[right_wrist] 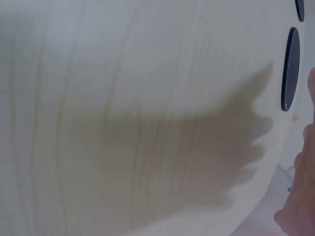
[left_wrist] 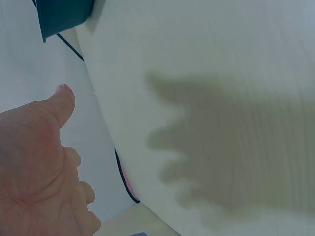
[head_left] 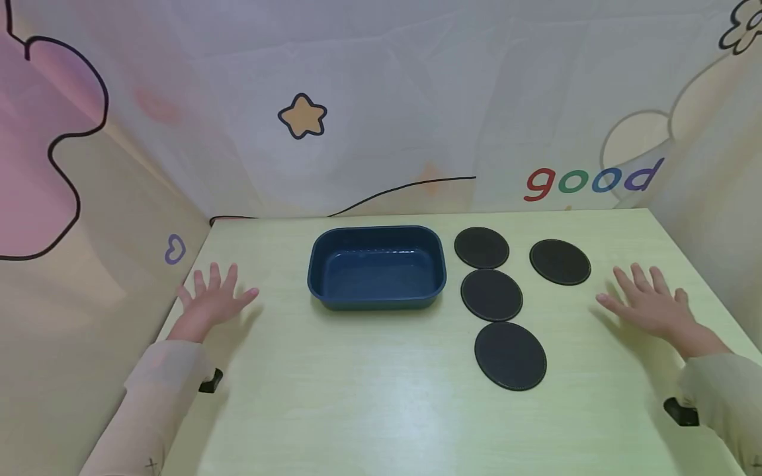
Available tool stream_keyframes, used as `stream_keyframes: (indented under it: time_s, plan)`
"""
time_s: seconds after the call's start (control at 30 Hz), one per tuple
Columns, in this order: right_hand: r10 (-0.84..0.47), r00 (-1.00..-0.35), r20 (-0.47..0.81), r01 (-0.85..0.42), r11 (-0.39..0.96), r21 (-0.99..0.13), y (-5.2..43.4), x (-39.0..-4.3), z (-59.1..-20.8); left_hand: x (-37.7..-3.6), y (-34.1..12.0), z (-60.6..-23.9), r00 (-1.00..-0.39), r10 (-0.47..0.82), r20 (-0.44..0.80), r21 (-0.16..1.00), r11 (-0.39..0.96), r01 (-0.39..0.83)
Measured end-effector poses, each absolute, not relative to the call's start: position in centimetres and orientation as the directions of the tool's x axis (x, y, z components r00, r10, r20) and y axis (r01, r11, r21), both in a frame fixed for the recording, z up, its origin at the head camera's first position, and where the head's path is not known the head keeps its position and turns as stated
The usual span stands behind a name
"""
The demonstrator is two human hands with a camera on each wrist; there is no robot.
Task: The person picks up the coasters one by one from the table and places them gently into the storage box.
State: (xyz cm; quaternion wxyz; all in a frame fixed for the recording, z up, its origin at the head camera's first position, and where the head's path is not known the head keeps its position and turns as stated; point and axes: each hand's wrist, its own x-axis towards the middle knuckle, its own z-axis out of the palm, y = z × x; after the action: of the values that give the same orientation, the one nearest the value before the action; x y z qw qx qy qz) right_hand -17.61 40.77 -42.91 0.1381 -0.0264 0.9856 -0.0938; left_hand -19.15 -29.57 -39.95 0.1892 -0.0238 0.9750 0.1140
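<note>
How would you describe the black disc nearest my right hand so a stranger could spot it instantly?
On the pale table, find the blue tray, then the three black discs lined up to its right. The wanted disc lies farther right, between that line and the right hand. It alone sits outside the line.

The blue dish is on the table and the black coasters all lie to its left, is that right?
No: the head view shows the black coasters to the right of the blue dish. The dish is indeed on the table.
</note>
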Motion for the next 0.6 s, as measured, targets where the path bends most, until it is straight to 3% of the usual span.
stream_keyframes:
  time_s: [0.6]
  plan:
    - [-0.159, -0.965, -0.209, -0.118, 0.974, -0.195, 36.2, -18.3, -42.4, -19.8, -26.0, -39.5, -0.94, 0.033, -0.34, 0.194, 0.98, -0.036]
